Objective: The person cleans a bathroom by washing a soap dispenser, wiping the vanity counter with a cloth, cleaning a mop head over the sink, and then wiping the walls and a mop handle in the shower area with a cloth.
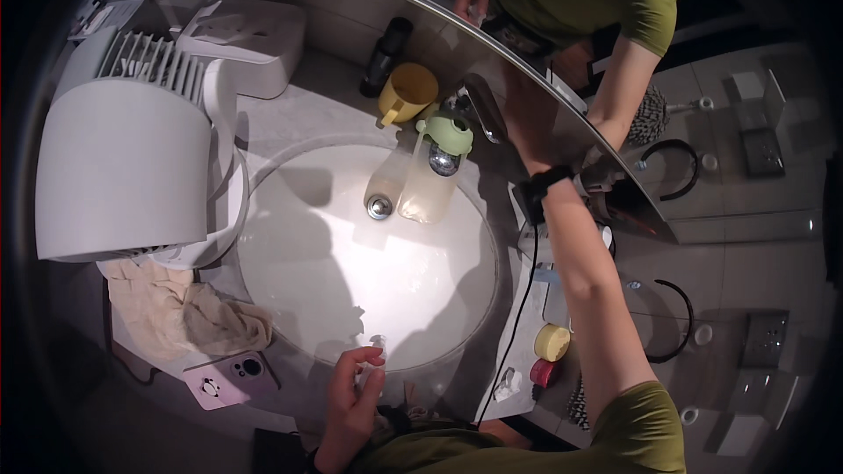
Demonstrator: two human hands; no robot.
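My left hand is raised at the near edge of the white oval sink. Its fingers are curled and pinch a small whitish, partly see-through thing whose kind I cannot make out. My right arm, with a black band on the wrist, stretches toward the wall below the mirror. The right hand lies in deep shadow beside the metal faucet, and its fingers cannot be made out. A translucent container with a green collar extends over the basin beside the drain.
At the left stands a large white appliance with a grille. Before it lie a beige cloth and a pink phone. A yellow mug and black bottle stand behind the sink. Yellow and red round containers sit right.
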